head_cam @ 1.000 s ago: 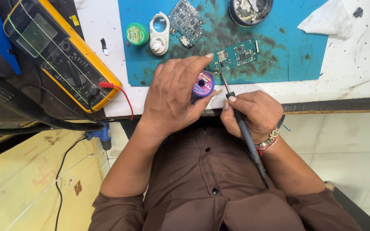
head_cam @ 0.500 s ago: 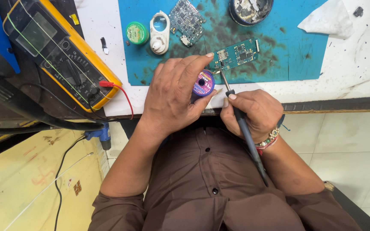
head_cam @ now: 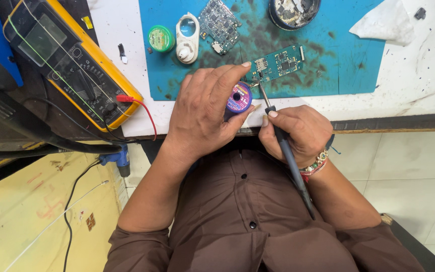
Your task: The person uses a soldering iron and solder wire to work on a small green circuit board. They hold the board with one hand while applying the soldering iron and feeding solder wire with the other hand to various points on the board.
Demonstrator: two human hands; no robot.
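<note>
Change: none seen; both hands hold as before.
Mat point(head_cam: 358, 60): flat, teal, soot-stained, on white tabletop point(head_cam: 419, 95).
Left hand point(head_cam: 202, 116): fingers clenched round purple spool point(head_cam: 238, 98).
Right hand point(head_cam: 298, 132): fingers grasp slim dark soldering iron point(head_cam: 289, 156).
Circuit board point(head_cam: 278, 64): green, rectangular, iron tip touching.

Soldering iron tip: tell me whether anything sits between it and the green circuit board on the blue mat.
Nothing visible does. The right hand holds the soldering iron, and its tip reaches the near edge of the green circuit board. The left hand holds the purple spool just beside the tip, not across it.
</note>
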